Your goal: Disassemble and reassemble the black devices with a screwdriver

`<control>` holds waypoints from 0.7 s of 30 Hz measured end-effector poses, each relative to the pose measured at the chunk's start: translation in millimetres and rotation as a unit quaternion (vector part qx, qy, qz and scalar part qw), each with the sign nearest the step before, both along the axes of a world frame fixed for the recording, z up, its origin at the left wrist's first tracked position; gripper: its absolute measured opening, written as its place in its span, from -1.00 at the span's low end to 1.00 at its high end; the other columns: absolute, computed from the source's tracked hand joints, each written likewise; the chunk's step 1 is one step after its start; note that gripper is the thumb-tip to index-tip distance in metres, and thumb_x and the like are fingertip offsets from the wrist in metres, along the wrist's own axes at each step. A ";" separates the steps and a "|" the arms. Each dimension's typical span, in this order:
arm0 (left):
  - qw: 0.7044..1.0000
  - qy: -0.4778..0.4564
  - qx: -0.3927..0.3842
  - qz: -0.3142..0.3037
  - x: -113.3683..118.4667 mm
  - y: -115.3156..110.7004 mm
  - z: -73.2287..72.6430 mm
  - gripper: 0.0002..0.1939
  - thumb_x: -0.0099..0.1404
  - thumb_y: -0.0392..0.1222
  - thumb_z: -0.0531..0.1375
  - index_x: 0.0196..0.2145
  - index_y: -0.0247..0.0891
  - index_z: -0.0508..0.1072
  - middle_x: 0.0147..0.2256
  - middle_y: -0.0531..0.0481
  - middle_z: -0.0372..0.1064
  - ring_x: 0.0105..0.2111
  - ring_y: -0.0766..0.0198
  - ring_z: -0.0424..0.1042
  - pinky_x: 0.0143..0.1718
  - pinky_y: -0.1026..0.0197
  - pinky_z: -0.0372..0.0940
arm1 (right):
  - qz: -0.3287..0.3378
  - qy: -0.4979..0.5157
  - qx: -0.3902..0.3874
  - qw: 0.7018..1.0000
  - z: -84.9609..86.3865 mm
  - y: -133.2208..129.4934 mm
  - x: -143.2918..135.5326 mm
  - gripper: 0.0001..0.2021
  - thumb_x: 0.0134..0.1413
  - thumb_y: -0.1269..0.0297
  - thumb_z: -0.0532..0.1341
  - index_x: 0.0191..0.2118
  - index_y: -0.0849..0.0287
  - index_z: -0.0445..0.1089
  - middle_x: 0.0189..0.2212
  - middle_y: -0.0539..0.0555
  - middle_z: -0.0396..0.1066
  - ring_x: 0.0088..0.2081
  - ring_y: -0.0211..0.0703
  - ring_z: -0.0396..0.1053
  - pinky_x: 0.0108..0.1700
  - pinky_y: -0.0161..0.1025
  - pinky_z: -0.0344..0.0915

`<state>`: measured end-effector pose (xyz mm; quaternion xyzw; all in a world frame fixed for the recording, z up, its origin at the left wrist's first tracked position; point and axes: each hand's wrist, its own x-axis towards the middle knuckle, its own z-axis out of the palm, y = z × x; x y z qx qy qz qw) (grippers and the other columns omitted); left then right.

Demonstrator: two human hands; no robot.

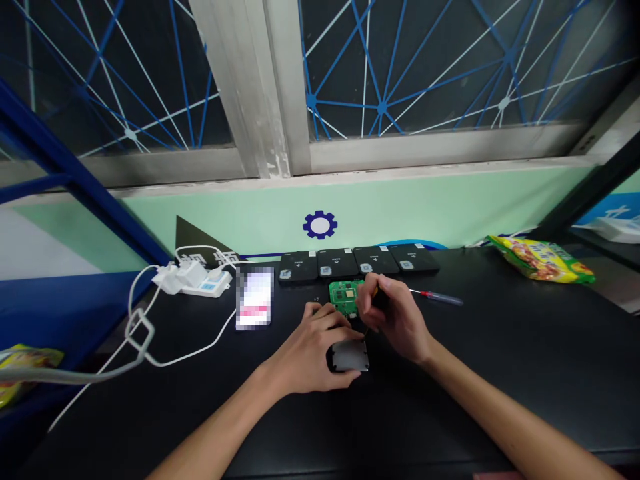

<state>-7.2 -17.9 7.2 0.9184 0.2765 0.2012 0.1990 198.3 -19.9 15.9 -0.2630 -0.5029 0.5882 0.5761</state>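
Note:
My left hand (320,350) is closed around a small grey metal plate with dark edges (350,356), thumb along the near side and fingers along the far side. Pinched in my right hand (395,310) is a thin tool that looks like a small screwdriver (376,291); most of its handle is hidden by the fingers. Its slim tip points down near the plate's far right corner, and I cannot tell whether they touch. Just beyond both hands lies a green circuit board (345,293), partly covered by the fingers.
Several flat black boxes (337,263) line the back of the black table (475,373). A second screwdriver (443,297) lies to the right, before a yellow-green snack bag (543,260). At left are a phone (254,298), a power strip (210,285) and white cables (200,353).

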 end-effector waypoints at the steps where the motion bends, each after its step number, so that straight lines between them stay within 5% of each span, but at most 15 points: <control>1: 1.000 -0.001 -0.001 -0.001 -0.3 0.2 -0.2 -0.50 0.16 -0.06 0.48 0.06 -0.06 0.58 -0.04 -0.07 0.56 0.03 -0.07 0.46 0.15 -0.15 0.12 | -0.001 0.000 0.000 1.000 -0.4 0.2 0.3 -0.53 0.42 -0.10 0.13 -0.41 0.13 0.42 -0.63 -0.10 -0.01 -0.57 -0.23 -0.06 -0.50 -0.24 -0.01; 8: 1.000 -0.008 0.001 -0.003 -0.7 0.7 0.4 -0.59 0.14 -0.07 0.50 -0.05 -0.06 0.61 -0.05 -0.01 0.57 0.00 -0.02 0.50 0.16 -0.13 0.11 | 0.040 -0.034 0.048 0.997 5.6 -2.9 2.3 -0.63 0.41 0.01 0.21 -0.36 0.15 0.49 -0.42 0.07 0.30 -0.42 -0.12 0.24 -0.36 -0.18 0.21; 14: 1.000 0.000 0.007 -0.005 -1.9 1.2 -3.4 -0.59 0.16 -0.03 0.49 -0.03 -0.07 0.62 -0.06 -0.03 0.58 0.00 -0.04 0.50 0.13 -0.13 0.11 | 0.027 -0.036 0.018 0.999 9.1 -2.4 5.5 -0.78 0.24 0.11 0.42 -0.13 0.05 0.45 -0.35 0.00 0.31 -0.33 -0.11 0.27 -0.25 -0.18 0.23; 21: 1.000 0.004 0.008 -0.006 -1.6 1.5 -1.3 -0.57 0.17 -0.03 0.50 -0.01 -0.06 0.61 -0.01 -0.05 0.56 0.05 -0.05 0.47 0.16 -0.12 0.10 | 0.092 0.007 0.000 0.996 12.3 -2.0 7.3 -0.73 0.46 0.06 0.21 -0.24 0.12 0.43 -0.41 0.06 0.43 -0.37 -0.11 0.32 -0.27 -0.17 0.25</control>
